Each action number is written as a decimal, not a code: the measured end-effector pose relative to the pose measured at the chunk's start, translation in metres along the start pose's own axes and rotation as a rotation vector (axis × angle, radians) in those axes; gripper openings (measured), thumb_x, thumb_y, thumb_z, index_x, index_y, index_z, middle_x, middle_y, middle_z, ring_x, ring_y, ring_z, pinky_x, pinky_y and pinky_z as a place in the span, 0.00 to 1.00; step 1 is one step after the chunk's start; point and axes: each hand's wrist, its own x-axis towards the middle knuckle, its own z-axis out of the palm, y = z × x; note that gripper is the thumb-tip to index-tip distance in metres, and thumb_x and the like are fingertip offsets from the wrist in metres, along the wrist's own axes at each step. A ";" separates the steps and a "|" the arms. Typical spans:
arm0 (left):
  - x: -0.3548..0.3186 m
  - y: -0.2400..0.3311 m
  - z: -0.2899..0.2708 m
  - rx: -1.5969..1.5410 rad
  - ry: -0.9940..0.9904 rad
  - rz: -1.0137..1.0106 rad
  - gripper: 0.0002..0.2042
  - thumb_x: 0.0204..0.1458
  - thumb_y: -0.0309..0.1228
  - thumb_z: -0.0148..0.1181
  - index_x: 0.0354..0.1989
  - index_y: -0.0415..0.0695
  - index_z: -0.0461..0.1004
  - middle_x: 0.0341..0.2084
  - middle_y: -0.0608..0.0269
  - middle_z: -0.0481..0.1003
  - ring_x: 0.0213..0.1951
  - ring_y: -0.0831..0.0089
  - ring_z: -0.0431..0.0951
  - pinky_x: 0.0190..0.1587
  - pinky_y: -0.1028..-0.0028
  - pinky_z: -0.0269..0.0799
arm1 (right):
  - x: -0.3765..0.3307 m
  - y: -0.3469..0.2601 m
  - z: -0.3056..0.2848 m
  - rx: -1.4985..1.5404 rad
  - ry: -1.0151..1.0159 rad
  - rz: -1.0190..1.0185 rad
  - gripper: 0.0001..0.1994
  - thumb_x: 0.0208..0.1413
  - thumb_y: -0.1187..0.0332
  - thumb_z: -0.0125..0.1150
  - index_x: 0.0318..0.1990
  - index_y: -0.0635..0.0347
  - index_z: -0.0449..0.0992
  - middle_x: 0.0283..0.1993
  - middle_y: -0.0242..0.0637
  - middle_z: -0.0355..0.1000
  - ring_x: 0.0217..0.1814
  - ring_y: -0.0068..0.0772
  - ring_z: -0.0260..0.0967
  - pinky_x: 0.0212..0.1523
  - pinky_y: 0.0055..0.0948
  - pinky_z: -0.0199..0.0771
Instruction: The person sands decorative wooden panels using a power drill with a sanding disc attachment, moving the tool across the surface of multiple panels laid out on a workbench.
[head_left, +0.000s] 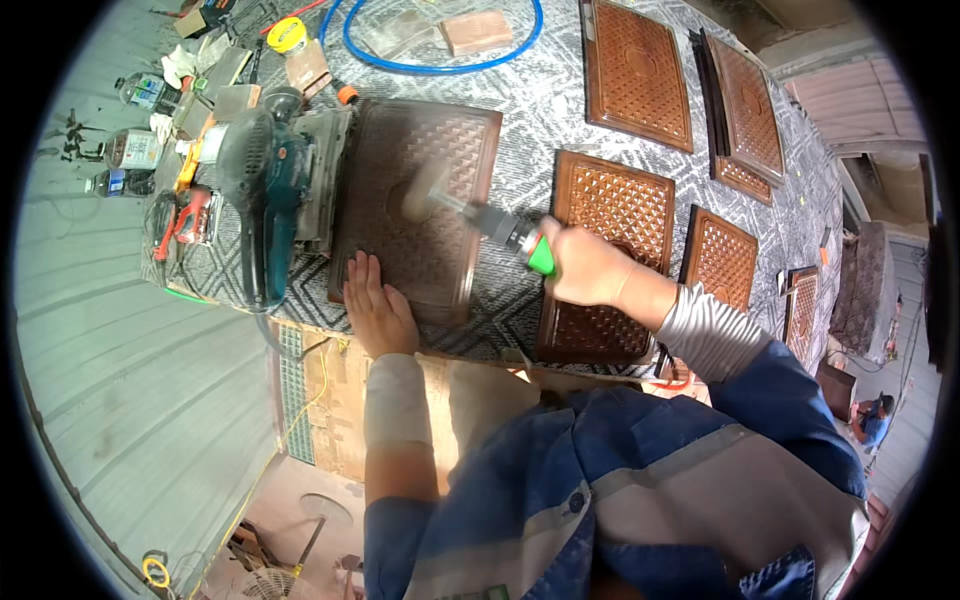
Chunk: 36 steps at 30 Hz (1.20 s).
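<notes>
A dark brown carved wooden panel [440, 265] with a woven relief pattern lies on the patterned cloth in front of me. My left hand [378, 308] rests on its near left corner, fingers stretched out and lying flat. My right hand [590, 262] is closed around a hand-held rotary tool [495, 223] with a black neck and a green part. Its pale round head [425, 192] is smeared by motion over the middle of the panel, so I cannot tell whether it touches. Greyish dust dulls the panel's surface.
A teal belt sander [280, 190] stands left of the panel. Shinier carved panels [640, 75] lie to the right, one [612, 200] close by my right hand. A blue hose [440, 68] loops behind. Plastic bottles [135, 150] and small tools crowd the left edge. Another person [873, 420] is far right.
</notes>
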 end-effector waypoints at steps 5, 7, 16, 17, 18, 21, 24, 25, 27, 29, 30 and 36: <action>-0.001 0.004 -0.006 -0.029 -0.004 0.013 0.21 0.64 0.30 0.41 0.64 0.40 0.66 0.68 0.54 0.63 0.70 0.58 0.59 0.71 0.56 0.53 | 0.021 -0.010 -0.023 0.273 0.311 0.187 0.25 0.42 0.71 0.67 0.49 0.70 0.67 0.35 0.51 0.75 0.38 0.47 0.77 0.42 0.39 0.76; -0.002 0.001 -0.005 -0.060 0.004 0.019 0.20 0.63 0.30 0.43 0.62 0.39 0.67 0.67 0.53 0.63 0.70 0.57 0.59 0.71 0.55 0.52 | 0.026 -0.026 -0.019 0.296 0.358 0.137 0.25 0.42 0.70 0.68 0.49 0.69 0.68 0.34 0.46 0.75 0.33 0.38 0.76 0.39 0.35 0.76; -0.004 -0.010 -0.010 -0.215 0.005 0.041 0.19 0.61 0.27 0.43 0.57 0.33 0.70 0.65 0.48 0.65 0.66 0.51 0.64 0.69 0.56 0.57 | 0.063 -0.063 0.033 0.447 0.416 0.274 0.27 0.42 0.67 0.70 0.49 0.74 0.69 0.35 0.50 0.76 0.31 0.40 0.77 0.34 0.34 0.76; -0.007 -0.013 -0.013 -0.266 -0.003 -0.006 0.18 0.60 0.27 0.43 0.57 0.33 0.70 0.64 0.47 0.65 0.65 0.51 0.65 0.68 0.56 0.58 | 0.061 -0.070 0.031 0.474 0.378 0.309 0.28 0.42 0.66 0.70 0.50 0.75 0.69 0.38 0.53 0.77 0.35 0.43 0.79 0.37 0.35 0.77; -0.007 -0.015 -0.016 -0.319 -0.015 -0.050 0.18 0.60 0.26 0.44 0.56 0.33 0.70 0.63 0.47 0.66 0.63 0.50 0.66 0.67 0.55 0.59 | 0.058 -0.076 0.030 0.476 0.358 0.310 0.28 0.42 0.67 0.71 0.50 0.74 0.69 0.38 0.52 0.77 0.35 0.42 0.79 0.37 0.35 0.77; 0.004 -0.040 -0.022 -0.216 0.199 -0.086 0.13 0.63 0.29 0.48 0.49 0.33 0.72 0.53 0.44 0.71 0.55 0.48 0.70 0.59 0.53 0.64 | 0.059 -0.066 0.040 0.513 0.383 0.265 0.28 0.41 0.67 0.73 0.50 0.72 0.71 0.37 0.47 0.77 0.34 0.37 0.77 0.38 0.33 0.76; 0.015 -0.067 -0.027 -0.170 0.142 -0.110 0.11 0.63 0.30 0.50 0.45 0.36 0.73 0.40 0.46 0.73 0.45 0.47 0.71 0.50 0.52 0.65 | 0.060 -0.071 0.045 0.646 0.372 0.171 0.28 0.40 0.66 0.74 0.49 0.71 0.71 0.37 0.45 0.77 0.36 0.36 0.76 0.41 0.33 0.76; 0.018 -0.072 -0.026 -0.163 0.103 -0.094 0.10 0.63 0.30 0.50 0.44 0.36 0.73 0.38 0.46 0.73 0.44 0.47 0.71 0.48 0.52 0.65 | 0.063 -0.070 0.051 0.642 0.476 0.172 0.26 0.39 0.67 0.73 0.47 0.72 0.73 0.39 0.46 0.77 0.40 0.38 0.77 0.44 0.34 0.75; 0.022 -0.071 -0.028 -0.144 0.114 -0.059 0.09 0.62 0.30 0.51 0.40 0.36 0.73 0.34 0.48 0.72 0.40 0.47 0.71 0.44 0.52 0.65 | 0.065 -0.072 0.048 0.530 0.488 0.185 0.25 0.39 0.66 0.73 0.45 0.72 0.74 0.38 0.47 0.77 0.40 0.40 0.77 0.44 0.34 0.75; 0.020 -0.073 -0.023 -0.135 0.126 -0.049 0.09 0.62 0.30 0.51 0.40 0.36 0.73 0.33 0.48 0.72 0.39 0.47 0.71 0.44 0.52 0.65 | 0.062 -0.079 0.043 0.410 0.466 0.227 0.24 0.38 0.64 0.71 0.42 0.73 0.76 0.37 0.49 0.78 0.39 0.43 0.78 0.44 0.33 0.76; 0.021 -0.074 -0.023 -0.127 0.134 -0.039 0.09 0.62 0.30 0.51 0.40 0.36 0.73 0.33 0.48 0.72 0.39 0.47 0.71 0.43 0.52 0.65 | 0.063 -0.084 0.042 0.435 0.428 0.256 0.24 0.39 0.64 0.71 0.42 0.74 0.76 0.36 0.51 0.78 0.39 0.44 0.78 0.43 0.34 0.77; 0.020 -0.077 -0.017 -0.132 0.110 -0.031 0.12 0.61 0.30 0.45 0.40 0.36 0.73 0.34 0.47 0.71 0.40 0.46 0.71 0.45 0.51 0.64 | 0.085 -0.114 0.076 0.207 0.387 0.294 0.26 0.47 0.67 0.65 0.50 0.79 0.68 0.43 0.63 0.77 0.46 0.58 0.78 0.49 0.40 0.78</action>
